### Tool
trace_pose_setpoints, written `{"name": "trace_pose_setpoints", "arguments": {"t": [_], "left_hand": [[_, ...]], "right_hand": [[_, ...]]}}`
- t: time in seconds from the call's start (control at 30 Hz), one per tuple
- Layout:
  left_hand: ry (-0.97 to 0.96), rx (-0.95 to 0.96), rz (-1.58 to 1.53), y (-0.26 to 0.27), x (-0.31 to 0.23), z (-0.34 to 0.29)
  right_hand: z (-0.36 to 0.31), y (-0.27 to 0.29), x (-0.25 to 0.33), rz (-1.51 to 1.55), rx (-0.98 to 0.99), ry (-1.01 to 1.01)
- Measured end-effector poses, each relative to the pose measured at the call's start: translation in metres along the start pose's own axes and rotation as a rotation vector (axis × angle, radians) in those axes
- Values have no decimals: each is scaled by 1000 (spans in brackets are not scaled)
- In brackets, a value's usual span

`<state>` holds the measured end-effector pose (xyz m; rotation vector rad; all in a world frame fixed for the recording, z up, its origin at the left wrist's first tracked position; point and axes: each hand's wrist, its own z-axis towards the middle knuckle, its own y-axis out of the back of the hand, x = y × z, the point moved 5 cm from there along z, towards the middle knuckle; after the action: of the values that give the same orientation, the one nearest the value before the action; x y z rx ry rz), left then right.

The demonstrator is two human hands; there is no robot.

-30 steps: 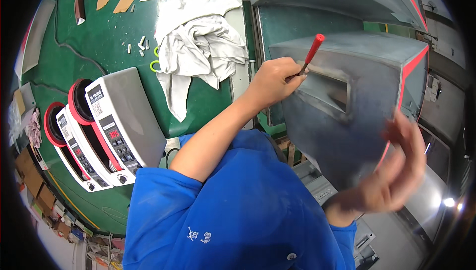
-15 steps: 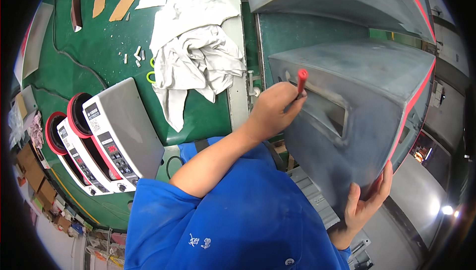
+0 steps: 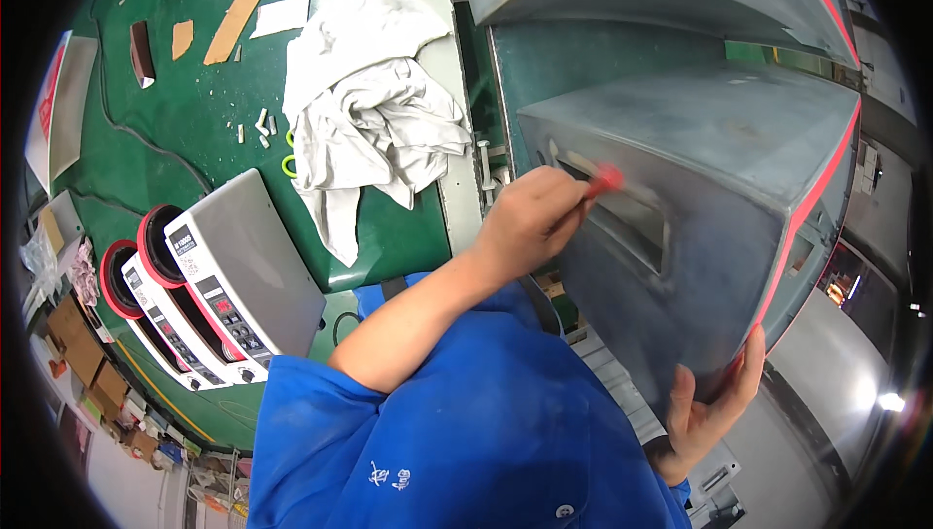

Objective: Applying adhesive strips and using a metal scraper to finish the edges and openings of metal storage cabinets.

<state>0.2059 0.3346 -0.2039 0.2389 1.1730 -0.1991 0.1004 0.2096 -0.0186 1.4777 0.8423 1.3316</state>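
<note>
Work seemingly along opening [image 3: 641, 226] in grey housing [image 3: 705, 238], right of centre: red tool [image 3: 607, 179] pinched in left hand [image 3: 533, 223], half-open right hand [image 3: 714, 412] against lower-right edge [image 3: 771, 298], any next stroke probably needing steadiness.

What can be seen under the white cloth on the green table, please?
Green loops, apparently scissor handles, poke out along the left edge of the white cloth. Whatever else lies under it is covered.

Colours observed: red-ended slender tool [image 3: 607, 179], red-edged mottled grey boxy metal housing [image 3: 702, 223], plain white crumpled cloth [image 3: 374, 106], green tabletop [image 3: 199, 92].
</note>
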Motion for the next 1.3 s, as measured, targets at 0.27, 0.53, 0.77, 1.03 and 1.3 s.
{"name": "trace_pose_setpoints", "arguments": {"t": [0.27,0.53,0.77,1.03,1.3], "left_hand": [[90,-11,-57,0,1,-3],[97,-63,-12,2,6,-7],[168,-37,-39,3,3,-10],[69,-89,-22,13,-13,-1],[109,-45,-18,4,4,-11]], "right_hand": [[-3,2,-3,3,87,10],[-3,2,-4,-5,75,44],[-2,2,-3,11,127,20],[11,-1,5,-58,159,145],[13,1,3,-52,201,130]]}}
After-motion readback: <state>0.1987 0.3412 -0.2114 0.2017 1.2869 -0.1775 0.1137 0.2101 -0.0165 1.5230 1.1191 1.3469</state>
